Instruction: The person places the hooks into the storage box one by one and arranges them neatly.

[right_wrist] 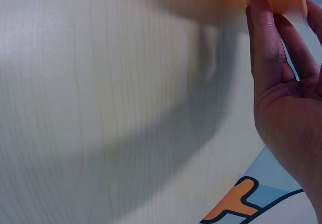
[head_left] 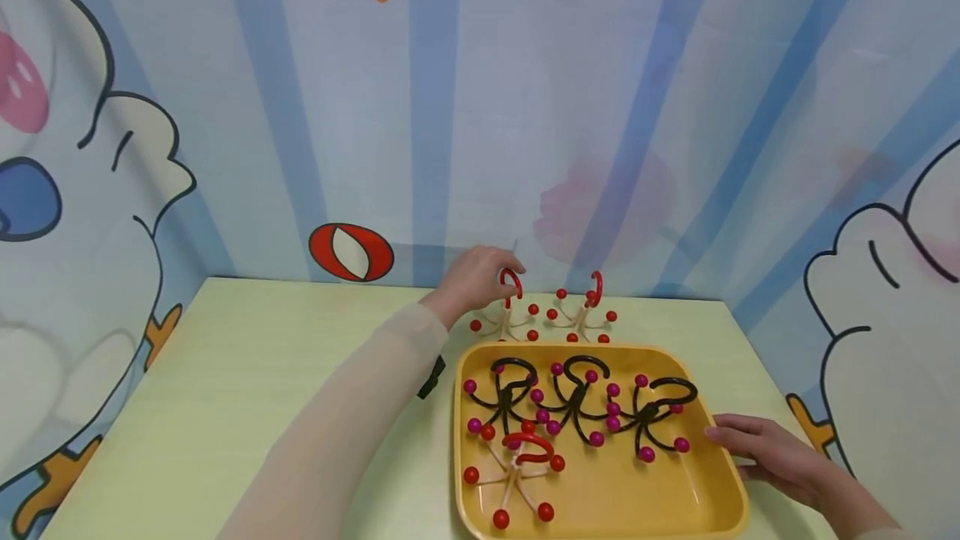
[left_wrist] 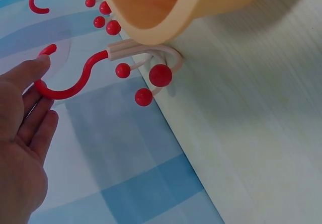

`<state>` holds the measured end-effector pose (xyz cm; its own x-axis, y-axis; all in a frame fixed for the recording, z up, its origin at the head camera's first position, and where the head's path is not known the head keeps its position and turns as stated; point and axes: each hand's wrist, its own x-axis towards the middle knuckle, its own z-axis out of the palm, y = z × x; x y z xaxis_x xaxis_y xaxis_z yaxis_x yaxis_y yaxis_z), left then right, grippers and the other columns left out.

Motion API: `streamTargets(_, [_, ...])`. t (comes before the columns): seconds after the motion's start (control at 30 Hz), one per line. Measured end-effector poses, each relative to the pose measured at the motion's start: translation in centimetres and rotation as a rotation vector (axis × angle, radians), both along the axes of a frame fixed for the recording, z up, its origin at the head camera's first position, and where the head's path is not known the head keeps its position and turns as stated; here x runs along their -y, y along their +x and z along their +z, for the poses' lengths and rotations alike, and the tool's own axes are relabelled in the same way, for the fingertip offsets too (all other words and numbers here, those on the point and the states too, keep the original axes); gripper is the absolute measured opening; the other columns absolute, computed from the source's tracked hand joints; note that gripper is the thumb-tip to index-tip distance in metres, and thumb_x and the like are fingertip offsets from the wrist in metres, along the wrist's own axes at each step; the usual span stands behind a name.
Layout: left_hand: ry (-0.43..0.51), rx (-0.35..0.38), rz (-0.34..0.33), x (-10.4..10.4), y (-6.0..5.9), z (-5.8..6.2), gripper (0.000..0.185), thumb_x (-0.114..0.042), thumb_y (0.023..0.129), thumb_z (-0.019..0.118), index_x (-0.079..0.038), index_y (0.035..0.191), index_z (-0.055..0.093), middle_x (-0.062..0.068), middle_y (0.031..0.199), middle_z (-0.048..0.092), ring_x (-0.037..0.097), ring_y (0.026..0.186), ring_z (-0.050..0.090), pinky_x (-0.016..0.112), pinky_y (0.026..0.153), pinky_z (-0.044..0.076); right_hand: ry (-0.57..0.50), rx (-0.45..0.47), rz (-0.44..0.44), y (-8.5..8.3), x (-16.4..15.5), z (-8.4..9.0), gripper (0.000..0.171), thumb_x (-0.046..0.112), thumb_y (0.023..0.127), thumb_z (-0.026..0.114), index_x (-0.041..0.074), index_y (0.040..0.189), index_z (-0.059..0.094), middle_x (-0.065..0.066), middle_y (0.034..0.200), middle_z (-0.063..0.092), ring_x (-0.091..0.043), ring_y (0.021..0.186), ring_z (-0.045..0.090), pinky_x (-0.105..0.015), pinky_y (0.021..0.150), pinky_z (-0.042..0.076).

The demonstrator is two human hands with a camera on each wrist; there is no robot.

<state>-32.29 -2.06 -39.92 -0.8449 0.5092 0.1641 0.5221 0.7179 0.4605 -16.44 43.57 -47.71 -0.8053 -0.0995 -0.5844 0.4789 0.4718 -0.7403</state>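
My left hand (head_left: 480, 277) pinches the red hook of a pale multi-arm hook hanger (left_wrist: 133, 49) with red ball tips, standing behind the tray. Beside it stands another red-hooked hanger (head_left: 583, 319). My right hand (head_left: 780, 457) holds the right edge of a yellow tray (head_left: 622, 502), its thumb at the rim and other fingers against the outer wall. Inside the tray, three black hangers (head_left: 576, 398) with magenta balls are at the back, and one red-hooked hanger (head_left: 514, 467) is at the front left.
The pale wood-grain table (head_left: 262, 390) meets a blue striped cartoon backdrop (head_left: 495, 107) just behind the two standing hangers. Cartoon-printed cloth also rises at both sides. A small black object (head_left: 431, 377) shows beside the left forearm, partly hidden.
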Motion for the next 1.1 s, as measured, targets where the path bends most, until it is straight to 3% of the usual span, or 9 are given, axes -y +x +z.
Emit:
streamTargets(0.37, [0.029,-0.042,0.038,0.6,-0.5,-0.9,0.011,-0.019,0.101,0.077,-0.013,0.108,0.084,0.002,0.107,0.080,0.020,0.099,0.073,0.037,0.092,0.060,-0.012,-0.006,-0.006,0.1,-0.1,-0.1,0.082,0.035,0.110,0.063,-0.021,0.156,0.027,-0.032,0.145,0.059,-0.025,0.113,0.073,-0.048,0.095,0.062])
streamTargets(0.7, [0.058,-0.042,0.046,0.9,-0.1,-0.5,0.011,-0.021,0.101,0.077,-0.014,0.107,0.084,0.001,0.105,0.080,0.018,0.097,0.074,0.035,0.090,0.061,-0.024,-0.006,-0.012,0.1,-0.2,-0.2,0.080,0.034,0.110,0.064,-0.021,0.156,0.029,-0.029,0.142,0.063,-0.025,0.111,0.074,-0.047,0.094,0.062])
streamTargets(0.9, [0.074,-0.081,0.031,1.5,0.5,0.6,0.012,-0.021,0.102,0.077,-0.015,0.109,0.085,0.001,0.106,0.081,0.018,0.096,0.075,0.035,0.087,0.061,-0.040,-0.005,-0.005,0.1,-0.2,-0.2,0.081,0.034,0.110,0.064,-0.021,0.156,0.028,-0.027,0.141,0.064,-0.024,0.111,0.074,-0.047,0.094,0.062])
streamTargets(1.1, [0.054,-0.155,-0.024,1.9,1.2,2.8,0.014,-0.021,0.101,0.077,-0.013,0.109,0.084,0.002,0.108,0.081,0.019,0.097,0.075,0.034,0.086,0.061,-0.036,-0.001,0.000,0.1,-0.2,-0.2,0.084,0.036,0.109,0.065,-0.022,0.156,0.026,-0.028,0.141,0.063,-0.025,0.112,0.073,-0.047,0.095,0.062])
